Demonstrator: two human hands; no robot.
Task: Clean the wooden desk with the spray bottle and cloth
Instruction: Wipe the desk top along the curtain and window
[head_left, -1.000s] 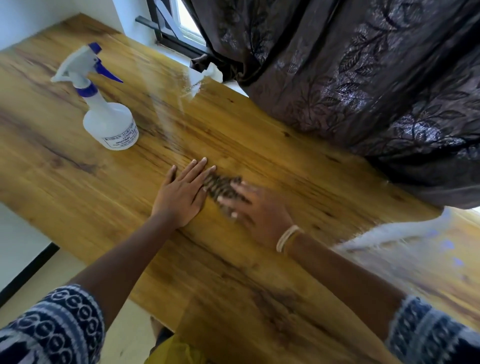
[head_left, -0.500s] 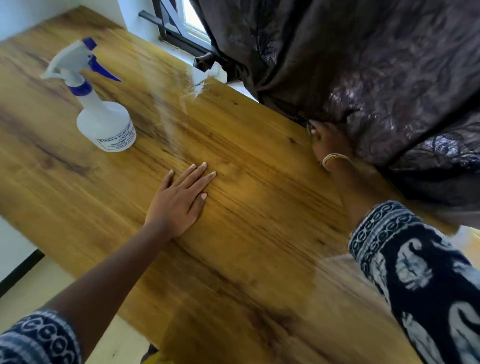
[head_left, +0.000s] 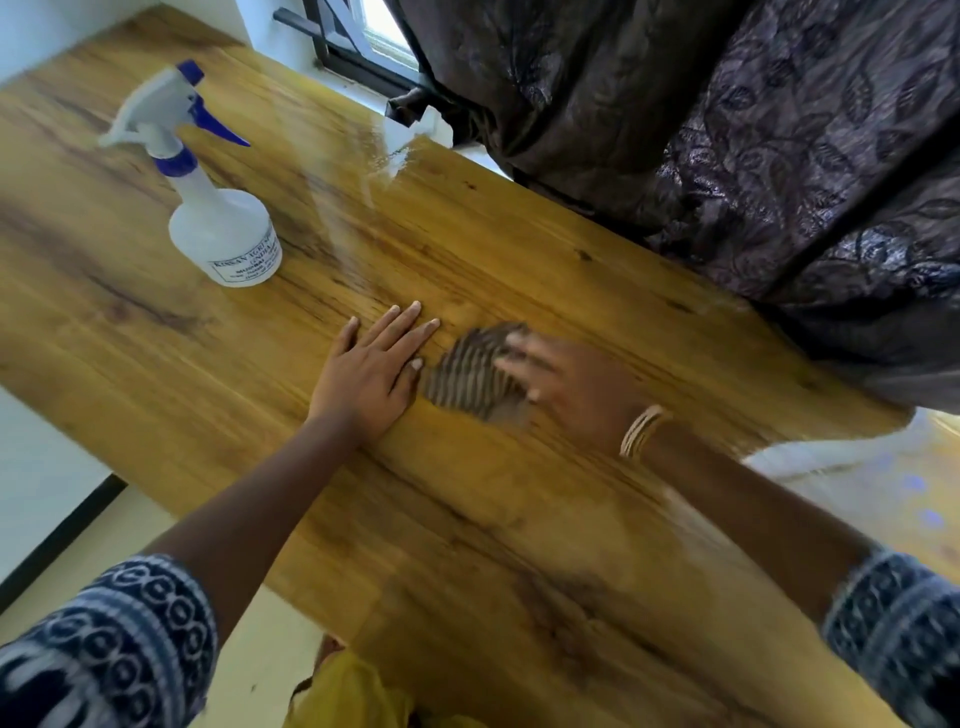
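1. Standing upright on the glossy, honey-brown wooden tabletop (head_left: 519, 545), the translucent white plastic spray bottle (head_left: 221, 228) with its blue-and-white trigger head served as the landmark; nothing touched it.
2. Nearer the camera than the spray bottle and to its right, the left hand (head_left: 371, 374) lay flat, palm down, on the tabletop, its fingers straight and close together, holding nothing.
3. Just beyond that hand, farther from the spray bottle, the small brown ribbed cloth (head_left: 470, 374) lay on the wood, touching or almost touching the left thumb.
4. The right hand (head_left: 576, 387), badly blurred, rested on the cloth's far side with its fingers over the fabric; whether they pressed flat or curled into it could not be told.
5. Pale bangles (head_left: 643, 431) circled the right wrist, and dark blue patterned sleeves (head_left: 124, 639) covered both upper forearms.
6. Well to the right of the spray bottle, a dark brown leaf-patterned curtain (head_left: 753, 156) hung over the tabletop's far edge, beside a black window frame (head_left: 332, 47).
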